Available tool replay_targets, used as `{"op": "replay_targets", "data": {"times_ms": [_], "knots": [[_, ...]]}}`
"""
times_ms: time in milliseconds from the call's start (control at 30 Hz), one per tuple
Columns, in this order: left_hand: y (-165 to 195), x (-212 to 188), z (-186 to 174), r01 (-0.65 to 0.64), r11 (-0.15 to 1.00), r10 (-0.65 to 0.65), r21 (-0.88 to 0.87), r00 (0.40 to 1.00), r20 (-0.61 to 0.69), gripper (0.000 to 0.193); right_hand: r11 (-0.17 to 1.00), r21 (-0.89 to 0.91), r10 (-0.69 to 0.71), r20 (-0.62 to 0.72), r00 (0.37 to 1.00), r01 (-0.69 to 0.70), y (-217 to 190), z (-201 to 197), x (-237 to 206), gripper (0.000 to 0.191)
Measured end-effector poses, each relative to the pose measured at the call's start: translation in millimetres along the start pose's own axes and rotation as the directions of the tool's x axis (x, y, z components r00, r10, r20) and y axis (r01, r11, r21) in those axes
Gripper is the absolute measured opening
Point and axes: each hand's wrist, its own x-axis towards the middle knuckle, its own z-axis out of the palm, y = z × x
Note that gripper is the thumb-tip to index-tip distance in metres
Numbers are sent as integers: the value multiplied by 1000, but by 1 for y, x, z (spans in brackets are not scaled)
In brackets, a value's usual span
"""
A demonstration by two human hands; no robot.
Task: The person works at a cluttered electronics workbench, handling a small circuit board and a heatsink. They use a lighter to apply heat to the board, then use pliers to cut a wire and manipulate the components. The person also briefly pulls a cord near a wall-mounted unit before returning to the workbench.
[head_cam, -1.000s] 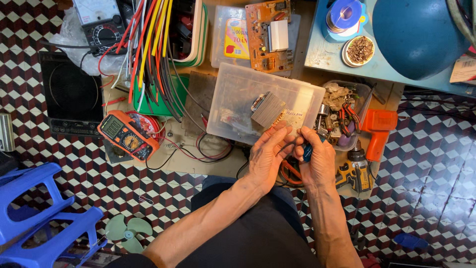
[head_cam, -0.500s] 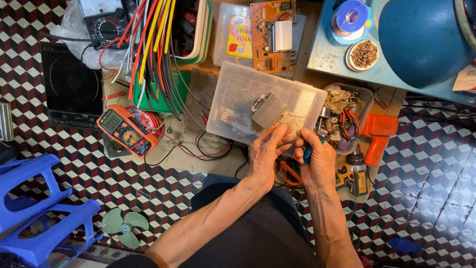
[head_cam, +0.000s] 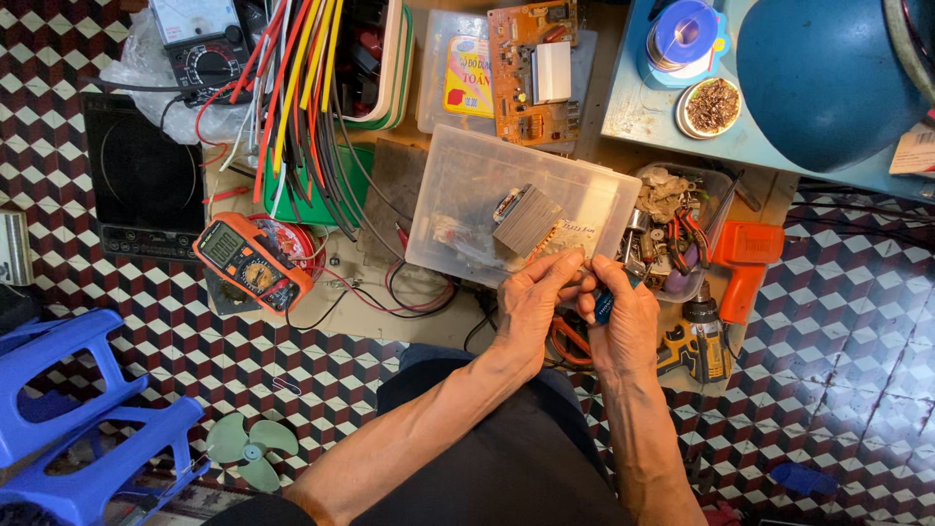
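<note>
While right hand [head_cam: 623, 321] grips blue-handled tool [head_cam: 605, 304], shaft points up-left toward left hand [head_cam: 534, 300].

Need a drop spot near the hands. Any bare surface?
Bare board between the orange multimeter and the clear plastic box, though loose wires cross it. Tiled floor by the green fan blade is open. Right of the box, the parts tray and drills crowd in.
</note>
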Motion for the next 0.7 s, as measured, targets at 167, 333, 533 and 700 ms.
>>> {"op": "replay_targets", "data": {"times_ms": [167,333,533,700], "knots": [[-7,3,-12,-51,994,53,-92,998,22,37,1000,-17,-11,-43,999,10,-1,4,0,17],[-7,4,-15,-38,983,44,-179,999,29,34,999,-51,-3,-71,997,-1,-4,9,1,20],[0,1,-13,-16,984,20,-177,1000,19,33,999,-46,-8,-67,998,4,-5,11,1,20],[2,0,-13,-2,994,6,-110,999,40,37,999,-39,-12,-65,998,9,-5,10,1,19]]}}
